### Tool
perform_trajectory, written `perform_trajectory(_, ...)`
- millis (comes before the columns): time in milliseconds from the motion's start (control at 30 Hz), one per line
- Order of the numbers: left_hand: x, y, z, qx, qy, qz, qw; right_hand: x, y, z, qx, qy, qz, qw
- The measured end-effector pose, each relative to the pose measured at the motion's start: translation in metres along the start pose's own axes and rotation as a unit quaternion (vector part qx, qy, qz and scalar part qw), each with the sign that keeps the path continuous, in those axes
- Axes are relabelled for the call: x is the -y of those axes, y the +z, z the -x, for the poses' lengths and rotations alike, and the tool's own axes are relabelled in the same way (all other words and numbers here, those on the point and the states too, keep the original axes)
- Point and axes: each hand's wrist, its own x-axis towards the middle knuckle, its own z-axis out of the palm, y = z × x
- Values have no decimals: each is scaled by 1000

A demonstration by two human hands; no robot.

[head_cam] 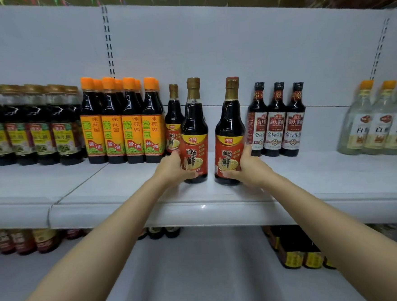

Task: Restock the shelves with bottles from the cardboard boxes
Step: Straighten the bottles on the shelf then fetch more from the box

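- Bottles with red labels, two of them: the left bottle point(194, 136) and right bottle point(229, 136) stand near the front of the shelf point(125, 190).
- Left hand point(173, 168) grips the left one low; right hand point(248, 168) wraps the right one's base.
- Step, as I judge it: placing the pair.
- Next: slide both back beside the matching bottle point(174, 121), then let go.

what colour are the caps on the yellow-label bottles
Orange caps on the yellow-label bottles; seen in the head view.

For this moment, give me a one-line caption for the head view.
Left hand and right hand each grip a red-labelled soy sauce bottle, standing them on the white shelf.
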Motion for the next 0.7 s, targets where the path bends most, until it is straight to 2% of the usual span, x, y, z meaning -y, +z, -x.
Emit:
perform_trajectory(200, -2, 4, 3, -28, -4, -5, 1000, -3, 6, -6, -2, 18, -19, 1000)
perform_trajectory(400, -6, 10, -5, -33, -22, -3, 999, 0, 11, -17, -10, 47, -30, 998)
perform_trajectory(700, -18, 18, -17, -29, -30, -50, 998, 1, 13, -26, -21, 46, -16, 999)
